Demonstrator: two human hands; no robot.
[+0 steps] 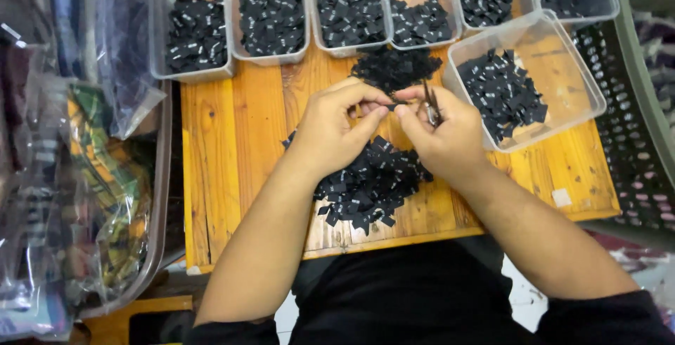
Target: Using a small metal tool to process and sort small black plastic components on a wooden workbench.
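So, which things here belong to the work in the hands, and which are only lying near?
In use: left hand, right hand, label, snips, label pile, tubs.
Lying about: plastic bags, black crate.

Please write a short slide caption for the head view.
Both hands pinch one small black label above a label pile on a wooden table.

One view only, from the camera on my head. It looks almost straight down, close over the wooden surface point(232, 148), facing away from my body. My forearms enter from the bottom edge; the row of clear plastic tubs point(271, 18) lines the top edge.
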